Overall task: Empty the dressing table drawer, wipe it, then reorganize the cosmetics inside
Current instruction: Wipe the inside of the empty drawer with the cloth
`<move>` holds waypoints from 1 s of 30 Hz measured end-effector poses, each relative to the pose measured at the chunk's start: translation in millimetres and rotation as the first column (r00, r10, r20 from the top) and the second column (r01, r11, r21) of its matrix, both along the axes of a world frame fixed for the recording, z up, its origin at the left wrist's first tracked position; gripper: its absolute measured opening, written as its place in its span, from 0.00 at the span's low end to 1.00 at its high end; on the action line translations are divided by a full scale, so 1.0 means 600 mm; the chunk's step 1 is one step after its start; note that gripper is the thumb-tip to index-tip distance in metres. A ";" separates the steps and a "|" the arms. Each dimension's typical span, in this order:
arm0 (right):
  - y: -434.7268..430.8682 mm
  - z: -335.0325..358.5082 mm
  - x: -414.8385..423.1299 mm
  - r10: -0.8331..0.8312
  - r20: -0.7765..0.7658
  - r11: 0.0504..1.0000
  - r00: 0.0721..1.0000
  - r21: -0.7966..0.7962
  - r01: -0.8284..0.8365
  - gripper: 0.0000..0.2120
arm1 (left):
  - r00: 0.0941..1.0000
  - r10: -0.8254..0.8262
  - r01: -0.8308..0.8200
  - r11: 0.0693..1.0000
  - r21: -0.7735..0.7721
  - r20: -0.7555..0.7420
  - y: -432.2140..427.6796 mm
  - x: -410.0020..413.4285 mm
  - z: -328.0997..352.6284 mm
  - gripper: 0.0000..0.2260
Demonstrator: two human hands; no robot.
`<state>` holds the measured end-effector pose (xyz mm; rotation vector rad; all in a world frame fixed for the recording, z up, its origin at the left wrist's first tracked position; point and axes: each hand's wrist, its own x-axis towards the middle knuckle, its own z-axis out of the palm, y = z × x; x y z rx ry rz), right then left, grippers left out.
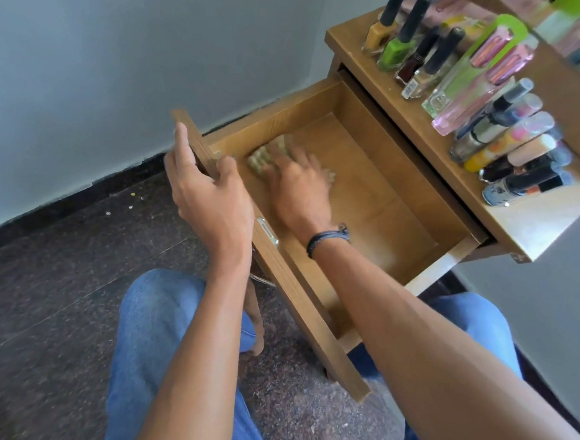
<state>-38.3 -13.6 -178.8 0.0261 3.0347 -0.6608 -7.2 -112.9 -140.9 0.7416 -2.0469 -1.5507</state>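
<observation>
Pressing cloth (263,155) onto drawer floor (376,193), right grip (296,188) flat-fingered; left grip (207,187) clasped round drawer front (286,278); bottle labels (410,89) blurred.

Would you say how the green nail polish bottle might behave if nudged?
The green nail polish bottle stands tall on a small base under a long black cap, so it probably tips easily. It looks glassy, so likely slippery and breakable.
</observation>
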 end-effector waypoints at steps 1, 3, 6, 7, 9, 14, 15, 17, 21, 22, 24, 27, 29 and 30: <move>-0.007 -0.002 0.013 0.048 0.003 0.999 0.999 -0.007 -0.048 0.20 | 1.000 0.002 -0.002 1.000 -0.005 -0.001 0.000 0.000 0.000 0.30; -0.008 -0.004 0.030 0.155 0.016 0.987 0.988 -0.054 -0.154 0.19 | 1.000 0.004 -0.004 1.000 -0.015 -0.007 -0.001 0.000 0.001 0.30; 0.020 -0.009 0.042 0.277 0.046 0.957 0.960 -0.097 -0.272 0.19 | 1.000 -0.010 0.009 1.000 -0.020 -0.019 0.000 0.002 0.003 0.30; 0.034 -0.007 0.047 0.315 0.075 0.947 0.946 -0.085 -0.308 0.19 | 1.000 -0.011 0.011 1.000 -0.018 -0.017 0.000 0.003 0.004 0.30; 0.060 0.003 0.064 0.360 0.151 0.933 0.921 -0.037 -0.359 0.19 | 1.000 -0.009 0.009 1.000 -0.010 -0.019 -0.001 0.002 0.004 0.30; 0.117 0.069 0.151 0.389 0.354 0.896 0.850 0.067 -0.438 0.20 | 0.999 -0.010 0.010 1.000 -0.005 -0.032 -0.004 0.000 0.002 0.30; 0.128 0.080 0.168 0.399 0.364 0.886 0.841 0.081 -0.456 0.19 | 1.000 -0.010 0.009 1.000 -0.008 -0.029 -0.004 0.001 0.002 0.30; 0.143 0.097 0.189 0.399 0.404 0.883 0.823 0.073 -0.464 0.19 | 1.000 -0.011 0.010 1.000 -0.017 -0.021 -0.004 0.001 0.001 0.30; 0.166 0.111 0.184 0.383 0.477 0.865 0.791 0.115 -0.488 0.18 | 1.000 -0.018 0.018 1.000 -0.017 -0.023 -0.004 0.003 0.004 0.30; 0.178 0.113 0.174 0.363 0.486 0.874 0.795 0.119 -0.472 0.18 | 1.000 -0.019 0.019 1.000 -0.015 -0.025 -0.004 0.004 0.006 0.30; 0.210 0.119 0.146 0.284 0.509 0.916 0.813 0.105 -0.386 0.20 | 1.000 -0.015 0.014 1.000 -0.017 -0.024 -0.004 0.006 0.008 0.30; 0.247 0.130 0.112 0.161 0.509 0.957 0.846 0.127 -0.259 0.21 | 0.999 -0.019 0.018 1.000 -0.020 -0.041 -0.003 0.006 0.011 0.29; 0.252 0.135 0.106 0.145 0.499 0.946 0.854 0.184 -0.268 0.20 | 0.999 -0.016 0.015 1.000 -0.018 -0.051 -0.001 0.005 0.012 0.29; 0.247 0.136 0.106 0.159 0.499 0.928 0.852 0.219 -0.302 0.21 | 0.998 -0.012 0.011 1.000 -0.016 -0.055 0.000 0.004 0.012 0.29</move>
